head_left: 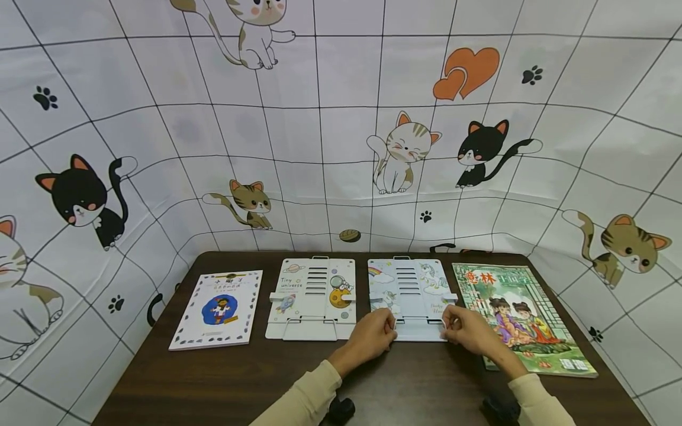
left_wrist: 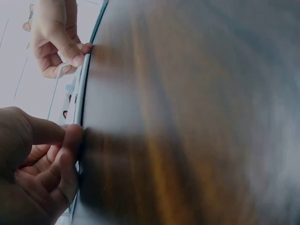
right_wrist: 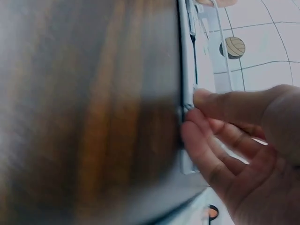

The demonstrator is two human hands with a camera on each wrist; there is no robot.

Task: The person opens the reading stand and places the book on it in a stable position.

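Note:
A pale blue-and-white book stand (head_left: pixel 409 305) with a rainbow and unicorn print lies flat on the table, its slotted panel facing up. My left hand (head_left: pixel 373 332) pinches its front edge near the left corner, thumb against bent fingers. At the right corner my right hand (head_left: pixel 469 328) pinches the same edge. Thin wire page holders rise beside the fingers; in the right wrist view a wire (right_wrist: pixel 224 47) stands up from the stand's edge (right_wrist: pixel 186 61). In the left wrist view the edge (left_wrist: pixel 83 89) runs between both hands, low over the wood.
Left of it lies a second book stand (head_left: pixel 314 290) printed "Tiny universe". A white book (head_left: pixel 234 332) with a blue oval is at the far left of the dark wooden table (head_left: pixel 176 384). A green magazine (head_left: pixel 527 322) lies at the right, partly under my right wrist. A cat-print cloth (head_left: pixel 346 130) hangs behind.

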